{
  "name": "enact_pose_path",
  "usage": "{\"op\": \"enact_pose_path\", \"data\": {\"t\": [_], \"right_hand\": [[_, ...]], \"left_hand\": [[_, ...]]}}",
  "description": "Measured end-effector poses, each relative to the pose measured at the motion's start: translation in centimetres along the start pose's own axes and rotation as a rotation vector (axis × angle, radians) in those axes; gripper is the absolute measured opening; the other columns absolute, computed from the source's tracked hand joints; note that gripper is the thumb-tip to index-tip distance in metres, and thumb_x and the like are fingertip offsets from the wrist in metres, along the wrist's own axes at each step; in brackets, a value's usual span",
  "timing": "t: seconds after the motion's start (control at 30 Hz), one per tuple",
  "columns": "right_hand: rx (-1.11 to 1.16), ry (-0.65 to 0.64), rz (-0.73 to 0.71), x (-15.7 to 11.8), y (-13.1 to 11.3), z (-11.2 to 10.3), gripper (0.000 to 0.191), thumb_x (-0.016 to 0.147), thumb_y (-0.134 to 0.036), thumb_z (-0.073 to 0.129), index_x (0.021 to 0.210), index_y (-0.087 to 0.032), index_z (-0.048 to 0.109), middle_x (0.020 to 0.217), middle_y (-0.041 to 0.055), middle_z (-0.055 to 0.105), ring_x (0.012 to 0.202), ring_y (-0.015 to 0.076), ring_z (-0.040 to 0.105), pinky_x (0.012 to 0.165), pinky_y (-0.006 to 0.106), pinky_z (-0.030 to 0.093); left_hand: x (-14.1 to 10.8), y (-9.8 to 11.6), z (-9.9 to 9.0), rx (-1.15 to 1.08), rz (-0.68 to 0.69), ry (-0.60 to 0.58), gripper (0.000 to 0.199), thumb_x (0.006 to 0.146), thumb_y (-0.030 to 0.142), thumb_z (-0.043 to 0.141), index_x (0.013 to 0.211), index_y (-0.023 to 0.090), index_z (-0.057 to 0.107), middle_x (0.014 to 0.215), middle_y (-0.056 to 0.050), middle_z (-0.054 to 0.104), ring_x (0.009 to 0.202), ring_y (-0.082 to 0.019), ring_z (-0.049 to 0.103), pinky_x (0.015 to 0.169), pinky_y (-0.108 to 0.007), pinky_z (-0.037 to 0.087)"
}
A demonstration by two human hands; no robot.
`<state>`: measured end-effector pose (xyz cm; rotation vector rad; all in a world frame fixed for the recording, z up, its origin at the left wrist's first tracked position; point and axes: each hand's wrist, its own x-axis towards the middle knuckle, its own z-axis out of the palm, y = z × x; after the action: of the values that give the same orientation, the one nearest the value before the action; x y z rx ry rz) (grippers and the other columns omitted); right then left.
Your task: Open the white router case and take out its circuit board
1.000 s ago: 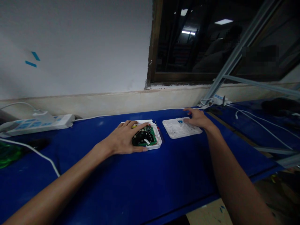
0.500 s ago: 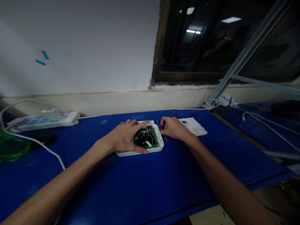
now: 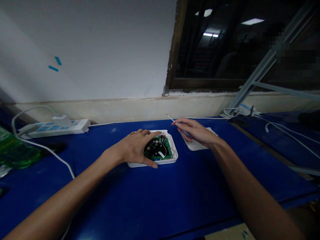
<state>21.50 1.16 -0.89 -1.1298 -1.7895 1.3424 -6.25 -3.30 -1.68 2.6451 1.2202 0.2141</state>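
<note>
While the left hand (image 3: pixel 133 145) clasps a white case (image 3: pixel 166 162) on the blue table (image 3: pixel 155 196), hiding much of its inside, the right hand (image 3: pixel 196 131) grips a half-hidden screwdriver (image 3: pixel 171 118) and blocks part of a white panel (image 3: pixel 196 146).

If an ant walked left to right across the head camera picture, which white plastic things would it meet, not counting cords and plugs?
Long white plastic power strip with blue sockets → open white plastic case holding a green circuit board → flat white plastic panel, partly hidden by the right hand → distant white-and-blue power strip.
</note>
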Motion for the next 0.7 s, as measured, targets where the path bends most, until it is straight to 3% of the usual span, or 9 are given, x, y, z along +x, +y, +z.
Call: {"op": "enact_pose_path", "data": {"t": [0.1, 0.23, 0.4, 0.7], "right_hand": [[-0.149, -0.002, -0.054, -0.2, -0.4, -0.4, 0.033, 0.088, -0.05, 0.062, 0.103, -0.023, 0.074, 0.072, -0.0005, 0.063, 0.046, 0.007, 0.042, 0.041, 0.023, 0.027], [-0.319, -0.089, -0.06, -0.7, -0.7, -1.4, 0.027, 0.078, -0.045, 0.073, 0.092, -0.024, 0.081, 0.083, 0.0041, 0.075, 0.068, 0.0153, 0.062, 0.058, 0.026, 0.046], [-0.422, -0.259, -0.008, -1.7, -1.2, -2.4, 0.023, 0.076, -0.043, 0.072, 0.082, -0.023, 0.082, 0.077, 0.0039, 0.076, 0.07, 0.0187, 0.065, 0.061, 0.028, 0.047], [-0.718, -0.231, -0.035, -2.0, -1.5, -2.6, 0.016, 0.079, -0.036, 0.07, 0.08, -0.025, 0.082, 0.074, 0.0012, 0.076, 0.067, 0.0178, 0.066, 0.058, 0.027, 0.042]], "left_hand": [[0.0, -0.3, -0.2, -0.01, -0.005, -0.013, 0.112, 0.062, 0.078, 0.071, 0.154, 0.034, 0.024, 0.138, -0.014, 0.05, 0.121, -0.039, 0.05, 0.1, -0.053, 0.04], [0.0, -0.6, -0.3, -0.051, -0.018, -0.034, 0.114, 0.058, 0.074, 0.076, 0.152, 0.032, 0.028, 0.133, -0.014, 0.053, 0.119, -0.039, 0.051, 0.1, -0.052, 0.04], [0.1, -0.4, -0.4, -0.022, -0.014, -0.011, 0.108, 0.058, 0.067, 0.078, 0.148, 0.028, 0.034, 0.124, -0.013, 0.055, 0.114, -0.037, 0.053, 0.1, -0.052, 0.039], [0.2, 1.0, -0.7, 0.208, -0.085, 0.074, 0.114, 0.052, 0.059, 0.084, 0.149, 0.029, 0.033, 0.129, -0.015, 0.048, 0.114, -0.04, 0.047, 0.097, -0.056, 0.039]]}}
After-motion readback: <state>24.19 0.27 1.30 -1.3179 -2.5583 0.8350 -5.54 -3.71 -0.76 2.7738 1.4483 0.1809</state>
